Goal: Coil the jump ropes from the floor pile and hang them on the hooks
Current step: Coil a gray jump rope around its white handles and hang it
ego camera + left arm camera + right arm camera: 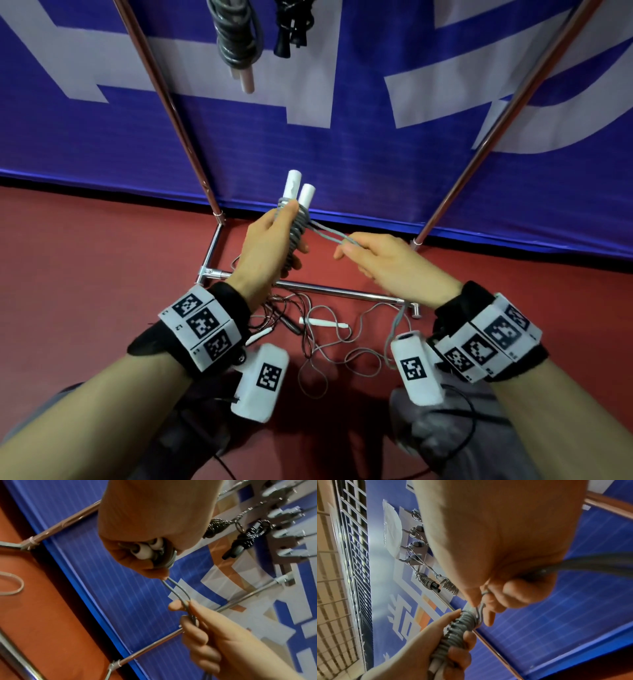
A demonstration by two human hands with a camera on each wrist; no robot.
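My left hand grips a grey jump rope wound in tight turns round its two white handles, held upright before the blue banner. A doubled grey strand runs from the coil to my right hand, which pinches it between thumb and fingers. In the right wrist view the coil sits in the left hand's fingers. Several loose ropes with white handles lie tangled on the red floor below. Two coiled ropes, one grey and one black, hang from hooks above.
A chrome rack frame stands on the red floor, its slanted poles rising past the blue banner. A row of metal hooks runs along the top, several bare.
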